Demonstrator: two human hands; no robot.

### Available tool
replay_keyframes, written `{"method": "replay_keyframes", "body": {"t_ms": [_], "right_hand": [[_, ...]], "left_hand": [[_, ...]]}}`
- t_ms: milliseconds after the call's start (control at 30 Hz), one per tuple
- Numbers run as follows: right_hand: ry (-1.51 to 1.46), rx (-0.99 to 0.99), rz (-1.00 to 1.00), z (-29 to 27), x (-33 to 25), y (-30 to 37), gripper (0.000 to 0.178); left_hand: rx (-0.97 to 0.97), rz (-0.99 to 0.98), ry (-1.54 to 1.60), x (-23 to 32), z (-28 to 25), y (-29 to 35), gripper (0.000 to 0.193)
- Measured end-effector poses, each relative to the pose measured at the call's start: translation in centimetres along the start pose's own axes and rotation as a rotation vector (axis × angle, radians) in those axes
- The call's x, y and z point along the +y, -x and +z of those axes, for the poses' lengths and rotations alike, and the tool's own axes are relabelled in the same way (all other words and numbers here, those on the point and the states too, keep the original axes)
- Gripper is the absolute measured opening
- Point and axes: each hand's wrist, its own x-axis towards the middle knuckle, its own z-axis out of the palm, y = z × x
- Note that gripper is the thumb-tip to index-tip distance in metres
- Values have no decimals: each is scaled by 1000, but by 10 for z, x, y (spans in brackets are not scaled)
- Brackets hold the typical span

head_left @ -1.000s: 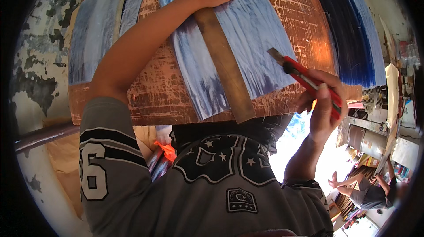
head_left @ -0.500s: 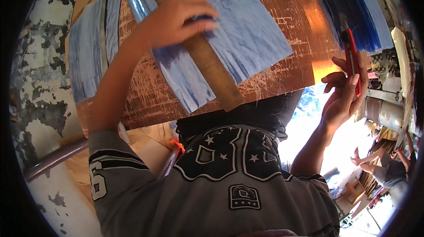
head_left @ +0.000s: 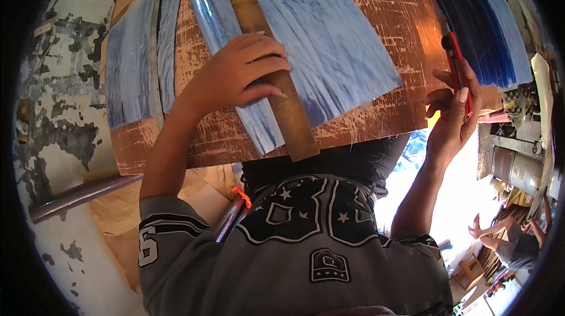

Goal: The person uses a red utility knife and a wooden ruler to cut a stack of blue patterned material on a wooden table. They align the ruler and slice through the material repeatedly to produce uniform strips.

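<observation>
A flat brown straightedge [head_left: 292,117] lies slantwise across a blue-and-white streaked sheet [head_left: 338,39], whose upper-left edge curls up. My left hand [head_left: 244,71] is closed over the straightedge's left side, fingers bent across it and thumb pressed on it lower down. My right hand [head_left: 452,110] is raised at the board's right edge, away from the sheet. It grips a red utility knife [head_left: 458,71] tip upward, thumb along the handle; whether the blade is out is hard to tell. Beneath the sheet is a scratched copper-brown board [head_left: 382,7].
More blue streaked sheets [head_left: 130,63] lie at the board's left, with a thin metal strip [head_left: 155,51] on them. Dark blue sheets [head_left: 477,27] are stacked at the right. Below left is a shiny roll [head_left: 88,198] over brown paper. Another person [head_left: 515,239] is at far right.
My left hand has slid down along the straightedge toward me, and the straightedge's angle has turned slightly steeper. The knife in my right hand has shifted a little left.
</observation>
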Motion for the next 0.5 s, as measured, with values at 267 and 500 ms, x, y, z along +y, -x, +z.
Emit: {"method": "replay_keyframes", "body": {"t_ms": [267, 500], "right_hand": [[50, -51, 33, 5, 9, -6, 59], [36, -21, 55, 11, 17, -8, 57]], "left_hand": [[66, -34, -69, 3, 4, 9, 46], [68, -96, -34, -1, -2, 15, 42]]}}
